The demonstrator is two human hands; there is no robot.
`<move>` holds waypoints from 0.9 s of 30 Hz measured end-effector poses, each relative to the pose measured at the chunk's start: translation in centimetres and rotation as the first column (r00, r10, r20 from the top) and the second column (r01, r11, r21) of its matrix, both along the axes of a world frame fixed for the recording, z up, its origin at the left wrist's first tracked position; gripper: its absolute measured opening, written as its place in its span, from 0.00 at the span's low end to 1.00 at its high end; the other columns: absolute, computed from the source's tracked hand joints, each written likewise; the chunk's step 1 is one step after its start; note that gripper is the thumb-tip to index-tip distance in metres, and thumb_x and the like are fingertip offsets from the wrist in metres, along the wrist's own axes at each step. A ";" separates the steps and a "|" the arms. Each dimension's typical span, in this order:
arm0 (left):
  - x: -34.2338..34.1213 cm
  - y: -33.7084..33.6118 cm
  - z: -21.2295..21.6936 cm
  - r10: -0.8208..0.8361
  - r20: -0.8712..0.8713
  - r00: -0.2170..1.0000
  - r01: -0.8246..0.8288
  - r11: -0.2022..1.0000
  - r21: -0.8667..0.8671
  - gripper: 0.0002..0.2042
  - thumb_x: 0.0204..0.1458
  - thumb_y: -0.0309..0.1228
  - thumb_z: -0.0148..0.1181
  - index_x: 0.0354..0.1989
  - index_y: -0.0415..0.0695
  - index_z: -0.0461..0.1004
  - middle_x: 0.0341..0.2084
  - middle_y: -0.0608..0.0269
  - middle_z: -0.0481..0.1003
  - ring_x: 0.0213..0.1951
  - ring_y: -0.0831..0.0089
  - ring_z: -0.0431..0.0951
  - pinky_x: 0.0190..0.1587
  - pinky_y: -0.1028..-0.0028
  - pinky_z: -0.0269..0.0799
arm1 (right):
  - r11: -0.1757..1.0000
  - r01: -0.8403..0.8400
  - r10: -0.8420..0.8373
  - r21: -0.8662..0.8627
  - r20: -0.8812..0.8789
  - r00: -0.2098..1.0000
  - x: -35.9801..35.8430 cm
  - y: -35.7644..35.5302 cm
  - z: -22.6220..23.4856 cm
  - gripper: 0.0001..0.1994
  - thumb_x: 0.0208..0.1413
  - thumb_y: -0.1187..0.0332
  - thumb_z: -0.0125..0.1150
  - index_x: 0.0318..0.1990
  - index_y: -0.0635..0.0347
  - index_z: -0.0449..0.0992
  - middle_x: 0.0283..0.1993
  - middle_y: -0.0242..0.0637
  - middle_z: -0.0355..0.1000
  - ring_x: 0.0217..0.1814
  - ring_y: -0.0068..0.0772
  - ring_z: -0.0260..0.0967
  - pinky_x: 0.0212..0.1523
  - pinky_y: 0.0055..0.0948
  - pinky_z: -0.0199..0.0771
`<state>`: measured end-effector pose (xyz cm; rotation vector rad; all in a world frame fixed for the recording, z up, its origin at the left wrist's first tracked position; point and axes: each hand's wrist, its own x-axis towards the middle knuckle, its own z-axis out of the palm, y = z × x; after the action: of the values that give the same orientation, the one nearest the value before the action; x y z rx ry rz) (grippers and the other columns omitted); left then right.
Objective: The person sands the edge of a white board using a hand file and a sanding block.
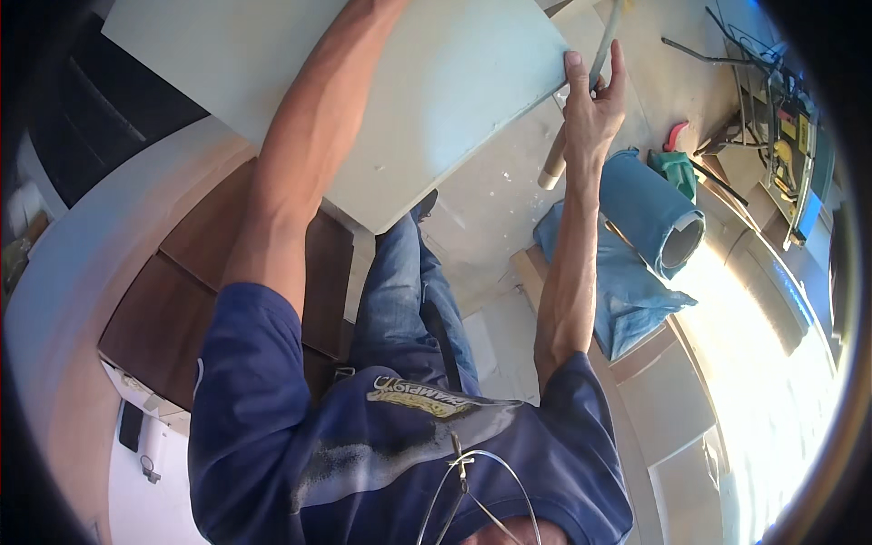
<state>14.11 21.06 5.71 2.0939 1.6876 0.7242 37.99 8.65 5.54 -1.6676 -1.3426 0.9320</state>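
While the pale panel point(445, 109) spreads across the upper middle, covering much of the floor point(490, 218), we see the left forearm point(304, 136) cross over it and leave by the top edge, so the left hand is cut off and we cannot tell what its fingers do. At the panel's right corner, the right hand point(595, 118) has its thumb laid against the edge and its index finger stretched out; the other fingers are partly hidden, and we cannot tell whether they grasp anything. A slim round pole point(551, 165) passes behind that hand.

Right of the right forearm we find a blue cylinder point(636, 204) with a dark hollow end, rumpled blue cloth point(627, 304) near it, and a green bundle point(673, 171) just beyond. Dark thin-legged frames point(727, 64) crowd the upper right, too tangled for us to sort out. On the left, smooth dark-brown boards point(195, 263) with straight edges lie partly behind the left arm. The panel looks flat and smooth, with a few small marks; its top is out of view. Glare at far right washes out detail for us.
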 end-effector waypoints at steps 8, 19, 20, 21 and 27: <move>-1.2 0.1 -0.4 0.050 -0.050 0.997 -0.051 0.999 -0.005 0.21 0.53 0.27 0.64 0.20 0.49 0.54 0.15 0.67 0.56 0.21 0.76 0.56 0.27 0.65 0.58 | 1.000 -0.012 0.010 0.026 0.081 0.997 2.5 -1.5 -1.3 0.27 0.71 0.66 0.59 0.74 0.63 0.65 0.28 0.29 0.68 0.27 0.18 0.63 0.29 0.23 0.66; -0.7 -0.3 0.5 0.021 -0.108 0.994 -0.008 0.993 0.119 0.21 0.53 0.26 0.65 0.21 0.44 0.53 0.17 0.60 0.58 0.23 0.69 0.61 0.34 0.59 0.65 | 0.989 -0.151 0.145 -0.009 0.327 0.934 0.8 -4.8 2.2 0.21 0.71 0.72 0.54 0.67 0.36 0.77 0.33 0.49 0.74 0.30 0.49 0.74 0.36 0.44 0.74; -0.2 -0.2 0.4 0.027 -0.112 0.993 -0.018 0.996 0.084 0.21 0.53 0.26 0.64 0.21 0.44 0.53 0.17 0.61 0.58 0.24 0.70 0.61 0.35 0.59 0.66 | 0.988 -0.147 0.153 -0.043 0.340 0.928 1.0 -3.8 2.5 0.21 0.71 0.72 0.54 0.67 0.35 0.77 0.33 0.50 0.75 0.31 0.49 0.75 0.36 0.44 0.74; 0.4 -0.5 0.1 0.021 -0.095 0.995 -0.017 0.999 0.042 0.21 0.54 0.26 0.64 0.22 0.44 0.53 0.16 0.62 0.57 0.23 0.69 0.60 0.35 0.59 0.66 | 0.987 -0.144 0.162 -0.077 0.350 0.923 1.3 -3.4 2.6 0.21 0.72 0.71 0.53 0.67 0.35 0.77 0.34 0.50 0.76 0.32 0.49 0.76 0.36 0.44 0.74; 0.1 -0.4 0.9 -0.016 -0.155 0.988 0.002 0.996 -0.092 0.15 0.57 0.29 0.63 0.25 0.41 0.62 0.23 0.59 0.67 0.31 0.62 0.69 0.42 0.58 0.69 | 0.989 -0.143 0.149 -0.043 0.368 0.918 1.7 -6.6 2.0 0.21 0.71 0.70 0.55 0.66 0.32 0.77 0.34 0.47 0.77 0.32 0.48 0.77 0.35 0.44 0.75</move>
<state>14.26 20.66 6.59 2.1407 1.7555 0.4819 39.69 2.10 7.55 -1.8380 -1.7351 0.7321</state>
